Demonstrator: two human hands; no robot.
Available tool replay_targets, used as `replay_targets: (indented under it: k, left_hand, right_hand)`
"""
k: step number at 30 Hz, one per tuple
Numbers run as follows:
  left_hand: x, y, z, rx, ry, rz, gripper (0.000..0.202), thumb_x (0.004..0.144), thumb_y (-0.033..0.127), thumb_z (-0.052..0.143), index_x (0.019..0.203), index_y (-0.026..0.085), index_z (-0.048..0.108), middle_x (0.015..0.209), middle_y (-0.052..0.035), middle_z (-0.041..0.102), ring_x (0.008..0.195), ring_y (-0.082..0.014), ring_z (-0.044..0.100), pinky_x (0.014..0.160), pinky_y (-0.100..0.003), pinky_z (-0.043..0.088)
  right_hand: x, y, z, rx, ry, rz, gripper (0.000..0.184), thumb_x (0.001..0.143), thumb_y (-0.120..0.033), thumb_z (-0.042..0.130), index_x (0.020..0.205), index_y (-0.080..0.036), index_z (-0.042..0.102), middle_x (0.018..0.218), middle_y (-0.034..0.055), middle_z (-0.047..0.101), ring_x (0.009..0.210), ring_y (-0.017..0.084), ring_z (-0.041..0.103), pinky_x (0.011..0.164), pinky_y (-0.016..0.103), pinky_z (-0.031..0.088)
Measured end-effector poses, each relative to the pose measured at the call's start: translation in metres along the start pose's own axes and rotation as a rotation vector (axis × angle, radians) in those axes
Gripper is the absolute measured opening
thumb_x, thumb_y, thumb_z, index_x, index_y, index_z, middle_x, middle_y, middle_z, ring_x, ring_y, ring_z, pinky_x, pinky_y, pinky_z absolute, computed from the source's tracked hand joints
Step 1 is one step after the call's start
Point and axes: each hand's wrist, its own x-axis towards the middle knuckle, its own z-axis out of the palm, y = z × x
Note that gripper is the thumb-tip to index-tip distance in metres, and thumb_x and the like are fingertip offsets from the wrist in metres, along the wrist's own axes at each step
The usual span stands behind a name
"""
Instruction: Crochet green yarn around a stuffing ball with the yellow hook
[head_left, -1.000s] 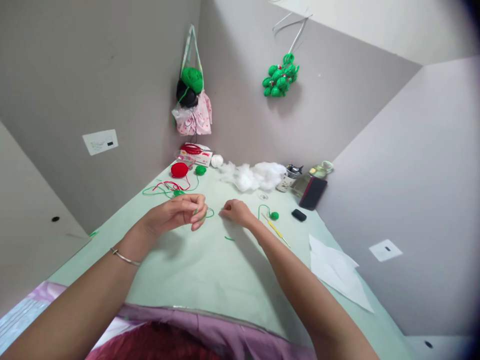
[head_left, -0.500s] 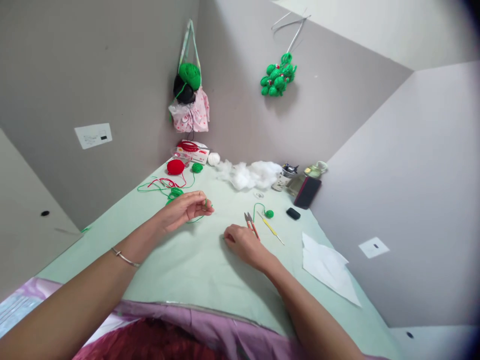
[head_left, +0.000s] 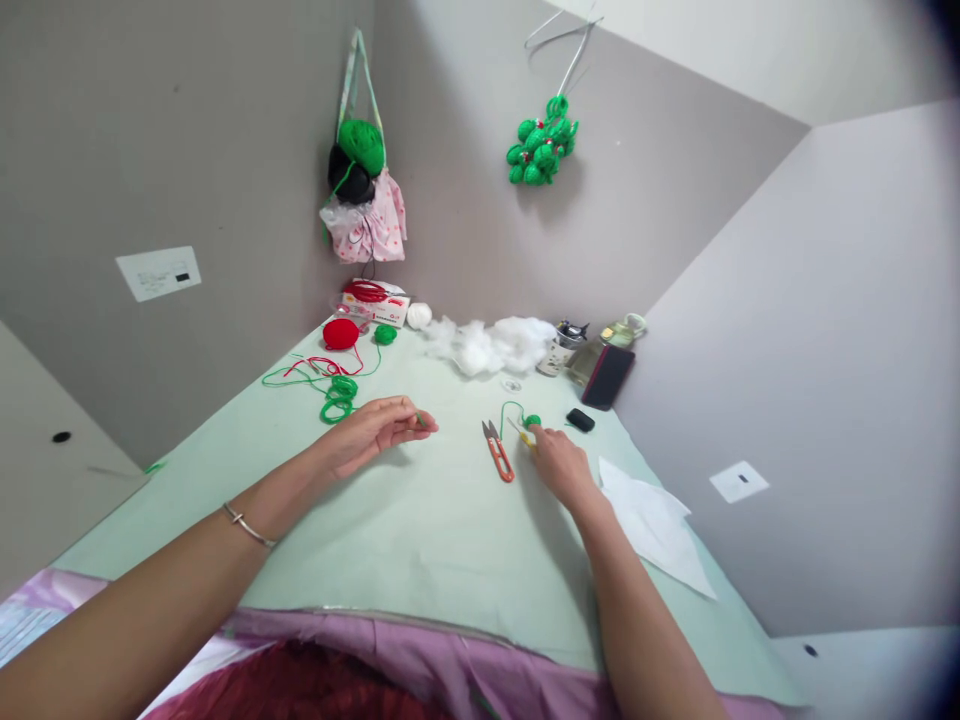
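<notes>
My left hand (head_left: 379,432) hovers over the pale green table (head_left: 420,530), fingertips pinched on a thin green yarn end (head_left: 421,421). My right hand (head_left: 559,465) rests on the table further right, its fingers curled over the yellow crochet hook (head_left: 527,437) beside a small green crocheted ball (head_left: 532,421). Orange thread snips (head_left: 496,452) lie on the table between my hands, untouched. A coil of green yarn (head_left: 339,397) lies just beyond my left hand.
A red yarn ball (head_left: 340,333), white stuffing (head_left: 487,345), a small box (head_left: 375,303), a cup (head_left: 559,352) and a dark phone (head_left: 606,376) line the far edge. White paper (head_left: 656,525) lies at right. A bag (head_left: 364,190) and green crocheted pieces (head_left: 541,150) hang on the wall.
My right hand let go of the snips, which now lie on the table, and moved right to the crochet hook. My left hand stayed, still pinching the green yarn.
</notes>
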Motion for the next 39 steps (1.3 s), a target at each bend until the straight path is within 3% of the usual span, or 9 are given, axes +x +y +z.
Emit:
replay_targets:
  k: [4, 9, 14, 17, 24, 28, 32, 36, 39]
  left_hand:
    - [-0.001, -0.001, 0.005, 0.069, 0.007, 0.029, 0.027, 0.087, 0.036, 0.073, 0.070, 0.016, 0.065, 0.107, -0.0159, 0.078, 0.109, -0.0251, 0.071, 0.107, -0.040, 0.052]
    - [-0.004, 0.002, 0.029, 0.256, 0.094, 0.176, 0.021, 0.090, 0.037, 0.069, 0.078, 0.020, 0.067, 0.120, -0.0120, 0.075, 0.116, -0.0264, 0.067, 0.110, -0.042, 0.044]
    - [-0.001, -0.002, 0.059, 0.513, 0.071, 0.428, 0.011, 0.091, 0.032, 0.068, 0.085, 0.024, 0.072, 0.131, -0.0095, 0.068, 0.129, -0.0282, 0.057, 0.116, -0.040, 0.035]
    - [0.003, -0.010, 0.066, 0.631, 0.011, 0.532, 0.008, 0.092, 0.028, 0.066, 0.089, 0.025, 0.074, 0.135, -0.0112, 0.065, 0.134, -0.0289, 0.054, 0.116, -0.042, 0.035]
    - [0.002, -0.028, 0.058, 0.797, -0.088, 0.593, 0.015, 0.094, 0.024, 0.063, 0.089, 0.026, 0.076, 0.133, -0.0138, 0.065, 0.133, -0.0303, 0.056, 0.112, -0.045, 0.042]
    - [0.002, -0.031, 0.052, 0.852, -0.087, 0.594, 0.015, 0.094, 0.026, 0.063, 0.091, 0.026, 0.078, 0.132, -0.0133, 0.067, 0.132, -0.0304, 0.058, 0.113, -0.043, 0.043]
    - [0.004, -0.037, 0.047, 0.902, -0.034, 0.587, 0.022, 0.099, 0.032, 0.057, 0.104, 0.026, 0.077, 0.128, -0.0121, 0.069, 0.131, -0.0288, 0.059, 0.112, -0.044, 0.046]
    - [0.005, -0.043, 0.044, 0.977, 0.047, 0.620, 0.031, 0.103, 0.030, 0.048, 0.123, 0.021, 0.069, 0.132, -0.0148, 0.064, 0.135, -0.0298, 0.054, 0.115, -0.052, 0.044]
    - [0.004, -0.046, 0.045, 1.032, 0.059, 0.666, 0.033, 0.101, 0.025, 0.049, 0.128, 0.017, 0.066, 0.136, -0.0179, 0.061, 0.140, -0.0321, 0.048, 0.119, -0.057, 0.038]
  right_hand:
    - [0.002, -0.006, 0.008, 0.170, -0.004, -0.002, 0.019, 0.083, -0.002, 0.051, 0.088, -0.018, 0.062, 0.101, 0.0142, 0.067, 0.106, 0.027, 0.060, 0.082, 0.033, 0.040]
    - [-0.010, -0.021, -0.015, 0.586, -0.077, -0.064, 0.006, 0.085, -0.021, 0.052, 0.081, -0.021, 0.055, 0.068, -0.0009, 0.052, 0.061, 0.015, 0.048, 0.062, 0.029, 0.036]
    - [-0.028, -0.062, -0.025, 1.025, -0.269, -0.168, 0.034, 0.087, -0.054, 0.057, 0.089, -0.021, 0.063, 0.056, -0.0095, 0.027, 0.048, 0.009, 0.021, 0.048, 0.027, 0.023]
    - [-0.033, -0.078, -0.017, 1.229, -0.328, -0.161, 0.042, 0.080, -0.061, 0.069, 0.076, -0.021, 0.062, 0.053, -0.0106, 0.024, 0.048, 0.008, 0.017, 0.047, 0.027, 0.016]
    - [-0.038, -0.078, -0.004, 1.391, -0.333, -0.108, 0.040, 0.071, -0.053, 0.081, 0.068, -0.019, 0.063, 0.052, -0.0098, 0.031, 0.049, 0.006, 0.018, 0.050, 0.027, 0.013]
    - [-0.040, -0.075, -0.006, 1.411, -0.333, -0.080, 0.034, 0.065, -0.044, 0.087, 0.077, -0.018, 0.070, 0.052, -0.0089, 0.041, 0.048, 0.005, 0.022, 0.049, 0.026, 0.012]
    - [-0.040, -0.075, -0.006, 1.416, -0.325, -0.061, 0.032, 0.070, -0.045, 0.083, 0.083, -0.018, 0.072, 0.046, -0.0074, 0.049, 0.044, 0.006, 0.023, 0.047, 0.025, 0.012]
    - [-0.040, -0.078, 0.001, 1.413, -0.197, -0.046, 0.029, 0.067, -0.039, 0.086, 0.082, -0.016, 0.075, 0.067, 0.0017, 0.073, 0.044, 0.004, 0.025, 0.045, 0.026, 0.014]
    - [-0.037, -0.080, 0.008, 1.449, -0.057, -0.009, 0.031, 0.067, -0.040, 0.086, 0.085, -0.016, 0.076, 0.069, 0.0010, 0.074, 0.044, 0.004, 0.024, 0.043, 0.026, 0.013]
